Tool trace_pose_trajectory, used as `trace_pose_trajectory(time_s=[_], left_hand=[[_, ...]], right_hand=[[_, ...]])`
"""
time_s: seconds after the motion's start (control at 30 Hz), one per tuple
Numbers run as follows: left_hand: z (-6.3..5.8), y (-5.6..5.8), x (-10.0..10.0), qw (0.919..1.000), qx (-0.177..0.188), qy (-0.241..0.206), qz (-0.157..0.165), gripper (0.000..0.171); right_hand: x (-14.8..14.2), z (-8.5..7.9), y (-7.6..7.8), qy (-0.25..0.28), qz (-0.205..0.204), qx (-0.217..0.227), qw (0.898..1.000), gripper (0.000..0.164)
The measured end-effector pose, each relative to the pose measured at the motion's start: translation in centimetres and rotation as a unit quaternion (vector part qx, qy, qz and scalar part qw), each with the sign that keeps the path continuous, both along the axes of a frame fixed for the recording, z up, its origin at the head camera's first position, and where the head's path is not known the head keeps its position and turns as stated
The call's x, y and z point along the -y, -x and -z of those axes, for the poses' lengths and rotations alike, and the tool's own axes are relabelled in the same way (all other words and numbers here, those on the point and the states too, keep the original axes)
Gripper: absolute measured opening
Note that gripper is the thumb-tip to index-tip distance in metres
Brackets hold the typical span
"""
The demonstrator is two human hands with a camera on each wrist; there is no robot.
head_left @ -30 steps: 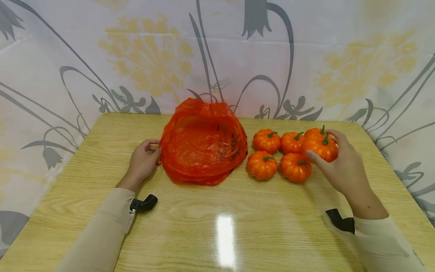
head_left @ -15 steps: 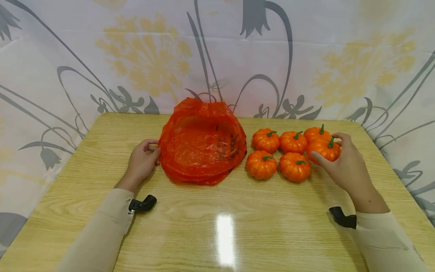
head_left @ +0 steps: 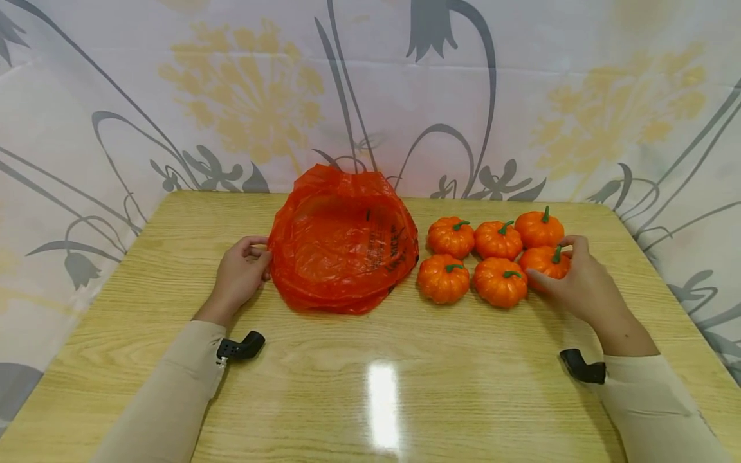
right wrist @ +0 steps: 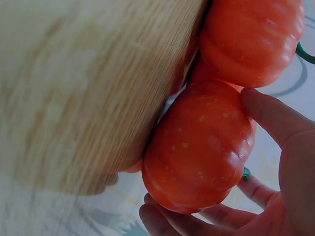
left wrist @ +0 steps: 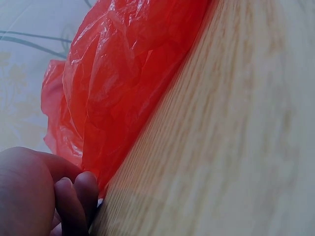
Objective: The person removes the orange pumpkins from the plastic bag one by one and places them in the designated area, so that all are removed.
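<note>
A crinkled red plastic bag [head_left: 336, 247] with black print lies with its mouth spread wide at the table's middle. My left hand [head_left: 242, 273] pinches the bag's left edge between thumb and fingers; in the left wrist view the fingertips [left wrist: 87, 182] meet the film low by the table. On the right, my right hand [head_left: 585, 283] grips a small orange pumpkin [head_left: 543, 260] with a green stem, thumb on the near side and fingers round the far side. In the right wrist view this pumpkin [right wrist: 197, 147] sits on the table, close against another pumpkin [right wrist: 253, 39].
Several more pumpkins stand in two rows right of the bag, among them a front-left one [head_left: 443, 279], a front-middle one [head_left: 500, 283] and a back-right one [head_left: 538, 229]. Behind the wooden table [head_left: 324, 386] hangs a flower-patterned cloth [head_left: 370, 96].
The right hand has lowered its pumpkin from above the group to the table, at the right end of the front row. The left hand and bag look unchanged.
</note>
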State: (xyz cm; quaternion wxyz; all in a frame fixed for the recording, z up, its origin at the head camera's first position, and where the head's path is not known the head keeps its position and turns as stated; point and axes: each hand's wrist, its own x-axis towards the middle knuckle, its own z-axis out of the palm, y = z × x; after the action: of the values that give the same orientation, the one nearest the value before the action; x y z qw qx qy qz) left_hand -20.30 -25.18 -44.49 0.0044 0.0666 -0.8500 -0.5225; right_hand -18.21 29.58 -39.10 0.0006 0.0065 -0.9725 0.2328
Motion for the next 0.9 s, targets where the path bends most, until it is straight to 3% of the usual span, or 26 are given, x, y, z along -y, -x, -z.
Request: trace_pose_trajectory(time_s=[0.4,0.63,0.73,0.9], left_hand=[[0.3,0.3,-0.1,1.0,-0.007,-0.005,0.004,0.034],[1.0,0.1,0.0,1.0,0.004,-0.005,0.005,0.037],[1.1,-0.4,0.6,1.0,0.004,-0.004,-0.002,0.042],[1.0,-0.7,1.0,0.9991,-0.01,-0.018,-0.037,0.049]], right_hand=[[-0.2,-0.3,0.5,-0.022,-0.038,0.027,0.999,0.096],[-0.3,0.0,-0.6,-0.039,-0.088,0.049,0.994,0.108],[0.9,-0.4,-1.4,-0.025,-0.08,0.026,0.996,0.102],[4.0,-1.5,-2.5,0.038,-0.063,-0.098,0.992,0.08]])
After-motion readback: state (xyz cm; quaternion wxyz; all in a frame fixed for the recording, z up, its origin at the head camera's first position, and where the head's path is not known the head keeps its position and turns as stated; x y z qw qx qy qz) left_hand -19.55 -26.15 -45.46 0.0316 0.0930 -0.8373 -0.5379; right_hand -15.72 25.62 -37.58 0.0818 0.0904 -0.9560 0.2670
